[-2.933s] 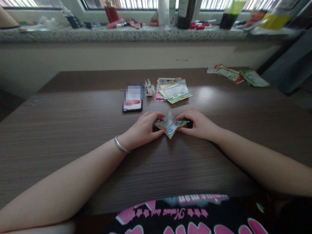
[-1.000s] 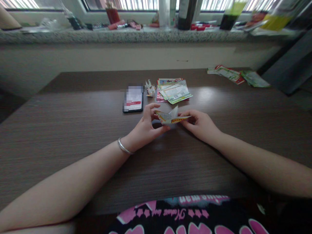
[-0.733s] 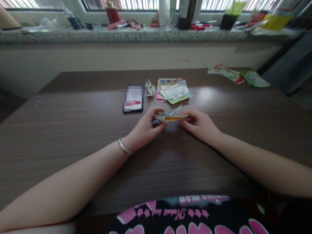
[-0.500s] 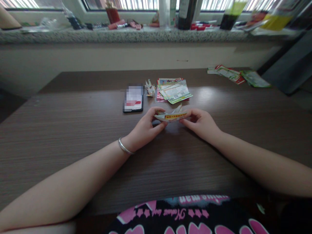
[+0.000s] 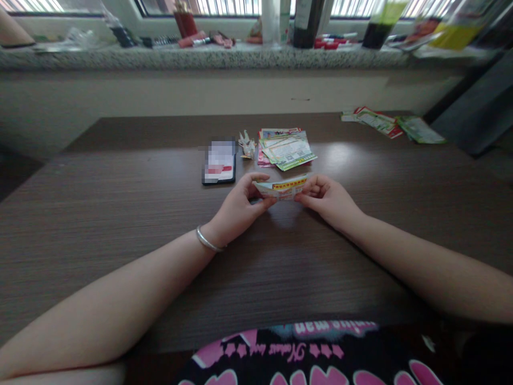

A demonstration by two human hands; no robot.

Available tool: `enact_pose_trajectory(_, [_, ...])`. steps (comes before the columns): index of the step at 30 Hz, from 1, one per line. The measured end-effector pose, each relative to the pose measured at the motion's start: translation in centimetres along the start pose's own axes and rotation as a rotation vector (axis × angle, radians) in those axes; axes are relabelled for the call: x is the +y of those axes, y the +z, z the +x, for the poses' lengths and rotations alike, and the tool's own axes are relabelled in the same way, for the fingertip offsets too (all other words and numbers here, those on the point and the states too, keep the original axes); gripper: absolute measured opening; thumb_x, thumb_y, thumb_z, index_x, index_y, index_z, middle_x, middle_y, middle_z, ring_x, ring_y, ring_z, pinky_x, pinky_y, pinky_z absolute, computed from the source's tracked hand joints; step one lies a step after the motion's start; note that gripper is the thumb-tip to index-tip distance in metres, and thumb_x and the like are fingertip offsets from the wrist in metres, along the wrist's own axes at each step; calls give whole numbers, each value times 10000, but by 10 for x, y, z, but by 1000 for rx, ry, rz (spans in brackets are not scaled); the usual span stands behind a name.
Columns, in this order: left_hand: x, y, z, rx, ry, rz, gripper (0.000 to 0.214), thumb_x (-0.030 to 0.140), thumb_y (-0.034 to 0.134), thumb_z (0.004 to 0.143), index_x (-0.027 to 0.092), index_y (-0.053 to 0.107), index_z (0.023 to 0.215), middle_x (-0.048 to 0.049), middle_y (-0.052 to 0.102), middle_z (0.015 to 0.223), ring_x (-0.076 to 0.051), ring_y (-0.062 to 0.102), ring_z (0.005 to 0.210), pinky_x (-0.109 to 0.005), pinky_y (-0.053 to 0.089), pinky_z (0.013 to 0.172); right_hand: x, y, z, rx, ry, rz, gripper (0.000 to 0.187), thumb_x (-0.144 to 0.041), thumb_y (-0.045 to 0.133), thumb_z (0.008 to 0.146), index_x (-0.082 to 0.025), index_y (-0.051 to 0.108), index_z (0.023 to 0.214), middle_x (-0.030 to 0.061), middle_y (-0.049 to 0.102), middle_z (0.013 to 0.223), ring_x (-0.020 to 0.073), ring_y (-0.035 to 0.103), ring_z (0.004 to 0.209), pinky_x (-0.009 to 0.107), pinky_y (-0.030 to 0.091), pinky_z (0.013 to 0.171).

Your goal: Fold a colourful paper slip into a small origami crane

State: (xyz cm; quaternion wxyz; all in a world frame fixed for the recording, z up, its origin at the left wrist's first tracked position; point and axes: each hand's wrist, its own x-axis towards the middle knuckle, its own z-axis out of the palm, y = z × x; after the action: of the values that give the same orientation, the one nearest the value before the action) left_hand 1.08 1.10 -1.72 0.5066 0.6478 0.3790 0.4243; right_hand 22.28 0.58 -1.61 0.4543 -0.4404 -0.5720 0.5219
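Between my hands, just above the dark wooden table [image 5: 132,214], is a folded printed paper [image 5: 285,190] with a yellow band and red lettering. My left hand [image 5: 246,203] pinches its left end, thumb in front and fingers behind. At the right end, my right hand [image 5: 331,199] grips it between thumb and curled fingers. Beyond the paper lies a stack of printed leaflets [image 5: 290,149], white, green and pink. A small pointed folded-paper piece [image 5: 247,145] stands left of that stack. Beside it lies a black-edged phone [image 5: 219,163], its screen blurred out.
More leaflets [image 5: 379,122] lie loosely at the table's far right corner. Along the back, a speckled stone windowsill [image 5: 224,60] carries bottles, a dark bottle [image 5: 306,24] among them, red pens and small clutter. A dark grey object [image 5: 476,101] stands at the right.
The paper's front face has tilted up and its raised point has folded down, so the yellow band and print below show more. My right fingers have curled in closer over its end.
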Motion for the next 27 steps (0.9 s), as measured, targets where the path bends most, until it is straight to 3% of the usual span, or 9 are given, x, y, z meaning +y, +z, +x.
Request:
enact_pose_trajectory(4, [0,-2,1,23,-55,-14,463,244,711,751,162,493,1151,-49,698,960,-161,662,916,-304,514,855,0,-1,1,8,26,45,335,-280,794,643,-219,511,812,-19,680,777,129,644,741,285,503,711])
enact_pose_trajectory(8, [3,-5,0,19,-63,270,208,332,665,797,150,650,897,-46,707,916,-161,643,858,-313,487,846,0,-1,2,36,60,11,262,-270,763,669,-211,550,810,-9,688,802,127,629,726,284,502,682])
enact_pose_trajectory(10, [5,-6,-1,16,-56,379,209,360,635,822,155,670,840,-36,708,880,-158,632,824,-302,478,814,-1,-1,1,29,61,-23,232,-271,754,677,-207,561,788,-2,690,807,130,624,723,287,496,679])
enact_pose_trajectory(19, [7,-6,-4,5,58,516,186,337,575,872,162,628,840,-14,682,799,-141,597,718,-260,452,662,-2,-2,0,-9,-10,-126,209,-308,746,696,-203,592,790,33,712,897,185,648,847,358,507,791])
enact_pose_trajectory(27, [9,-5,-4,30,166,614,117,255,571,869,161,638,855,-33,671,838,-151,593,748,-275,461,678,-2,-1,0,7,-72,-191,142,-310,716,718,-200,638,762,22,718,829,172,645,797,350,507,781])
